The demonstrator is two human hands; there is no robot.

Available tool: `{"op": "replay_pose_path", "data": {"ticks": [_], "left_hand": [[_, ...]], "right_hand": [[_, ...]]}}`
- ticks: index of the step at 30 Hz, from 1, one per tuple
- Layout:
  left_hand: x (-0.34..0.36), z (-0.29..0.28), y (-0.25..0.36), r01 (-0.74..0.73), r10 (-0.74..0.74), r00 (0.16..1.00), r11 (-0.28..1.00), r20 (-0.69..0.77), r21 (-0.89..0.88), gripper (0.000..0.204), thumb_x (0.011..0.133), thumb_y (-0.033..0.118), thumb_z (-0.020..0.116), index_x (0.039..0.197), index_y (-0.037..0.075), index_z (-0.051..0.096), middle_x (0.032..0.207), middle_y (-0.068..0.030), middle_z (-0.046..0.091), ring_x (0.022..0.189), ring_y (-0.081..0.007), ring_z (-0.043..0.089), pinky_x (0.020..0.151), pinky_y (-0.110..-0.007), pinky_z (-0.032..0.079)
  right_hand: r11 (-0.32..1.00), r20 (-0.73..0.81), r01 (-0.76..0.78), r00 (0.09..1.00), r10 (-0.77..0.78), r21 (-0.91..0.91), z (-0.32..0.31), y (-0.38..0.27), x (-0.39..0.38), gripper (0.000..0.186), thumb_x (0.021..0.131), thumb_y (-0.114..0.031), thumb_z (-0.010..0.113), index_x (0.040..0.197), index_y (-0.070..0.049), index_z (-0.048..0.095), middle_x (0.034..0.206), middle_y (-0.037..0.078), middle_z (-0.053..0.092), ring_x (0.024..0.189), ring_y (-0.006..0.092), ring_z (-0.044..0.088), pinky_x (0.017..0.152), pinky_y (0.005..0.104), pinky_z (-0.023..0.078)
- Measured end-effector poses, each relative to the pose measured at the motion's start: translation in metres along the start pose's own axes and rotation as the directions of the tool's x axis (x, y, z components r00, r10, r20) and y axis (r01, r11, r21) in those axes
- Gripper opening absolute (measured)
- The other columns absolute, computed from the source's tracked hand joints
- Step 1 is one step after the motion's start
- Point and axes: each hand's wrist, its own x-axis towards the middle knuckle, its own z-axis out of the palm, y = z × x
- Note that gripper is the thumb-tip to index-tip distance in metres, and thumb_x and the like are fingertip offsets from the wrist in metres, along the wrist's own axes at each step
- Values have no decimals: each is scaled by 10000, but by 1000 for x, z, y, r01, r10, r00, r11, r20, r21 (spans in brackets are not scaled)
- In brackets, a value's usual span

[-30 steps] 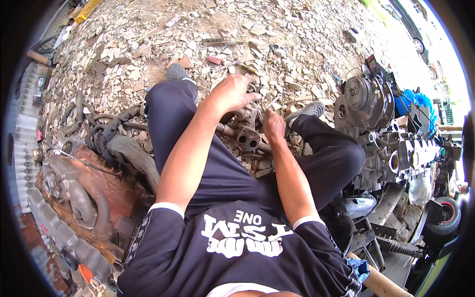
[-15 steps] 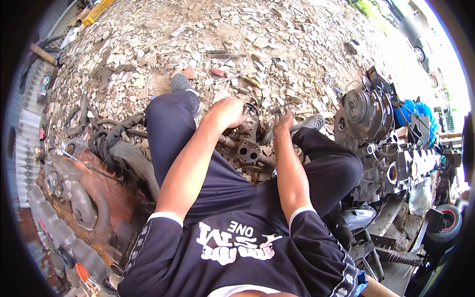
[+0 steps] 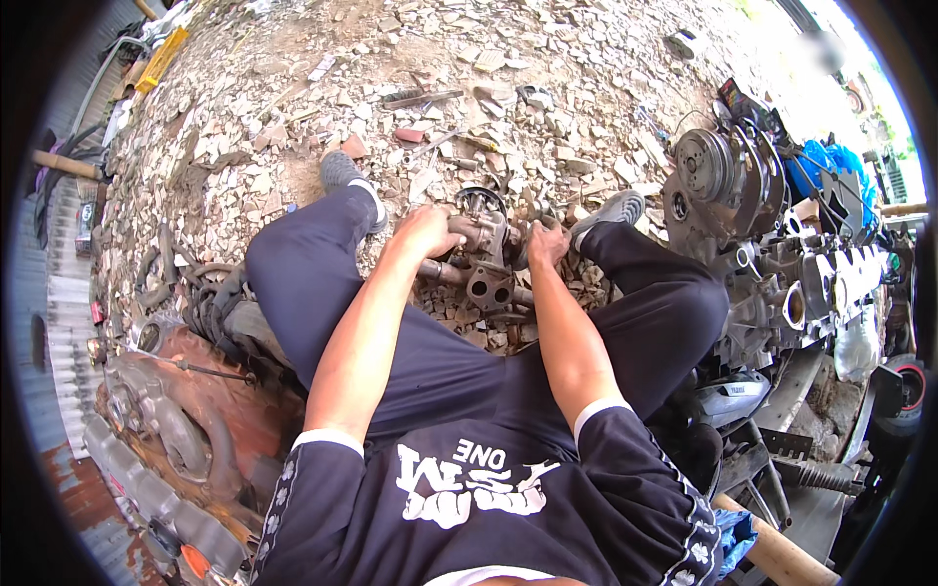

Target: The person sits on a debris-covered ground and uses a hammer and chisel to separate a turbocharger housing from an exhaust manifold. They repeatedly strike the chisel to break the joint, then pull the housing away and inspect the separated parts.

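Observation:
Between my bent legs on the rubble sits a dirty metal engine assembly (image 3: 489, 289), with a two-hole flange, pipe stubs and a dark ring at the top. My left hand (image 3: 425, 231) grips its upper left end, thumb across the metal. My right hand (image 3: 547, 241) is closed at the upper right side of the assembly, beside a dark metal piece; what its fingers hold is too small to make out.
Engine blocks (image 3: 811, 293) and a hub (image 3: 703, 166) are piled at right. A rusty engine part (image 3: 176, 410) and coiled hoses (image 3: 220, 293) lie at left beside corrugated metal (image 3: 73, 322). Broken stone (image 3: 293, 78), scattered bars and scraps stretch ahead.
My left hand has moved down and left along the assembly. My right hand rose with a small metal piece half a second ago and is now slightly lower, that piece mostly hidden.

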Motion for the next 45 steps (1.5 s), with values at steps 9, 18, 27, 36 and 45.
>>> {"op": "replay_pose_path", "data": {"ticks": [9,18,27,36,45], "left_hand": [[29,70,-109,172,-173,985,969,7,-179,899,882,595,734,1493,-10,473,1394,-310,592,1340,-402,561,1139,-444,430],[32,105,-101,516,-686,716,643,-126,-567,549,910,573,670,1118,78,784,1140,-208,746,1085,-378,703,958,-475,518],[40,91,-45,462,-679,620,720,-392,-518,560,968,538,566,922,30,797,879,-260,740,877,-444,718,828,-535,534],[50,95,-53,507,-709,536,705,-459,-496,641,1013,509,487,865,-55,754,870,-298,722,867,-472,706,822,-561,527],[34,108,-66,507,-752,387,656,-533,-559,738,1042,532,439,812,-101,742,859,-314,711,827,-505,684,800,-587,500]], "right_hand": [[968,169,-223,956,239,-112,23,20,31,563,817,-575,725,1177,-145,772,1181,206,727,1155,356,658,1072,452,419],[921,177,-379,916,360,89,32,19,30,536,819,-442,699,1099,7,776,1136,214,752,1098,366,698,971,454,523],[452,176,-709,621,764,541,52,88,76,436,956,-420,540,1010,-49,761,1037,127,749,903,302,721,841,451,564],[82,609,-737,610,507,671,66,95,71,414,976,-401,464,1039,-99,740,984,72,752,823,274,708,797,438,588],[19,710,-825,497,499,564,76,83,46,405,987,-371,399,993,-130,725,963,49,753,828,262,705,812,440,590]]}}
